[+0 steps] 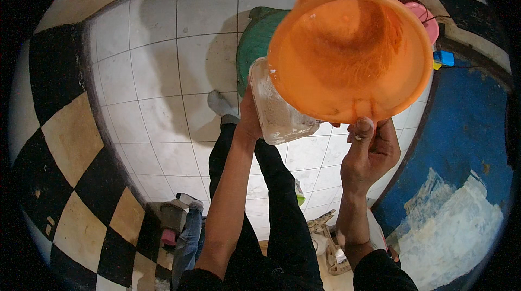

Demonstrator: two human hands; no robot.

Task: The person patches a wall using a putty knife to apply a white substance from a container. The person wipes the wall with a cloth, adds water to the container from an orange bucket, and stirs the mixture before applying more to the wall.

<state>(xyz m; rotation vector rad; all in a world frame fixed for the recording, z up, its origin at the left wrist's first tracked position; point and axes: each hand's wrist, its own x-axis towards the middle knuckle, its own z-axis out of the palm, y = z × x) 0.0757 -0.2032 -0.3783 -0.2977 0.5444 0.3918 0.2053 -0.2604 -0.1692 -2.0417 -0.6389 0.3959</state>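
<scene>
In my right hand is a translucent orange plastic basin, gripped at its near rim with the thumb on top. The basin is tilted so that its inside faces me, and cloudy marks show on its inner wall. My left hand is closed around the left side of a clear rectangular plastic container, its fingers mostly hidden behind it. The container looks whitish and smeared. It is held just left of the basin, whose rim covers part of it. Whether the two touch, I cannot tell.
A green round plastic thing stands on the white tiled floor behind the basin. Farther right are a pink item and a small blue one. Checkered wall tiles border the left, a blue panel the right. Sandals lie low down.
</scene>
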